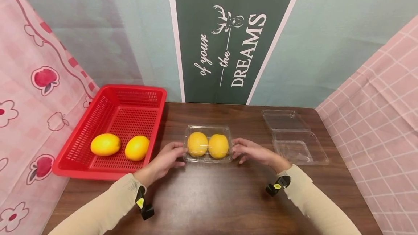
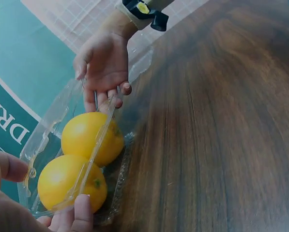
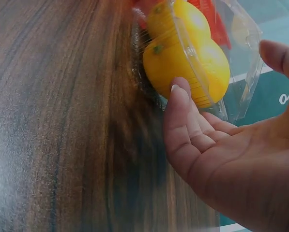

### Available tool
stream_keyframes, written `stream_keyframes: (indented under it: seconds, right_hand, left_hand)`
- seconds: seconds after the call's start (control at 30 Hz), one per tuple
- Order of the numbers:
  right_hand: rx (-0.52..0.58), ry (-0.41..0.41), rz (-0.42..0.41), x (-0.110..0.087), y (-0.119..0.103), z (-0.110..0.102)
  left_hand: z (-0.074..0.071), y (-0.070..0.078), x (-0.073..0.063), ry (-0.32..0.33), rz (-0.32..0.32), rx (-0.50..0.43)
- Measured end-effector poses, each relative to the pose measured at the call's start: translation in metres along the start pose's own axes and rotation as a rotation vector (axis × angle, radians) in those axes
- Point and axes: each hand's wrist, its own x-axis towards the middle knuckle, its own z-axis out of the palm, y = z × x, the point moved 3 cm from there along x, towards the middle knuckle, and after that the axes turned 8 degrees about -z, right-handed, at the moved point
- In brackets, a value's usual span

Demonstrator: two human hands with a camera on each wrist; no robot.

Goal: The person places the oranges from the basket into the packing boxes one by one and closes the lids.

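Two yellow-orange oranges sit side by side in a clear plastic clamshell box on the table. Its lid lies over them; whether it is latched I cannot tell. At the box's left end, my left hand holds it, the thumb on the far side and fingers on the near side. My right hand grips the opposite end in the same way. In the right wrist view its thumb meets a lid edge while the fingers curl against the near side.
A red plastic basket stands at the left with two more oranges in it. Another clear clamshell box, opened out, lies at the right. Behind the brown wooden table hangs a printed cloth.
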Motion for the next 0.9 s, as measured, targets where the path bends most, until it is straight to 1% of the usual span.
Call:
stream_keyframes:
  seconds: [0.13, 0.3, 0.43, 0.63, 0.9]
  right_hand:
    - [-0.006, -0.006, 0.0, 0.0, 0.002, 0.002]
    - [-0.023, -0.027, 0.008, -0.001, 0.004, 0.002]
    - [-0.055, -0.065, 0.011, -0.002, 0.005, 0.003]
    - [-0.086, -0.104, -0.009, -0.002, 0.008, 0.006]
    - [-0.093, -0.106, 0.009, 0.0, 0.014, 0.01]
  left_hand:
    - [0.001, -0.005, -0.001, 0.017, -0.005, -0.006]
    - [0.001, -0.011, -0.001, 0.012, -0.012, 0.001]
    - [0.001, -0.015, -0.002, 0.019, -0.013, -0.034]
    - [0.001, -0.02, -0.001, 0.038, -0.02, -0.092]
    - [0.005, -0.026, 0.002, 0.047, -0.007, -0.121]
